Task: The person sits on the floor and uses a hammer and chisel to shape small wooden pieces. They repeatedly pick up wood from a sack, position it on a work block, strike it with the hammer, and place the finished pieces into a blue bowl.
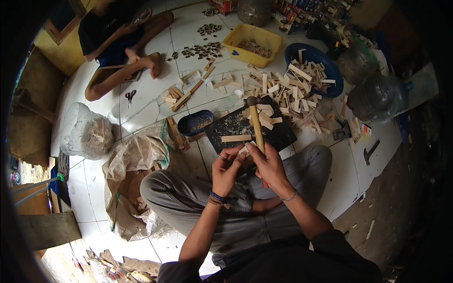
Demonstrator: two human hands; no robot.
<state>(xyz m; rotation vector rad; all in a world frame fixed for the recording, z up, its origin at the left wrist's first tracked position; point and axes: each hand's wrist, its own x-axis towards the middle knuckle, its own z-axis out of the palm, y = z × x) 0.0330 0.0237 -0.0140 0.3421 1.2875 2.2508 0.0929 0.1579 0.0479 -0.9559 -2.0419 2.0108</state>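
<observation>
In front of my lap both hands meet at a small pale wooden piece (244, 150). My left hand (225, 173) pinches it between thumb and fingers. A hammer (256, 126) stands out of my right hand (272, 170), which is closed round its wooden handle, with the metal head pointing away from me. The thumb and fingertips of that hand also touch the small piece. Just beyond my hands lies a black board (218, 137), bearing a flat wooden strip (236, 138), sawdust and several short wood pieces (268, 118).
A heap of wood pieces (295, 96) spreads beyond the board, beside a blue basin (336, 75) and a yellow tub (231, 53). A blue tray (191, 125) and an open sack (120, 165) are at left. Another hammer (370, 153) lies right. A person (111, 52) sits far left near scissors (130, 97).
</observation>
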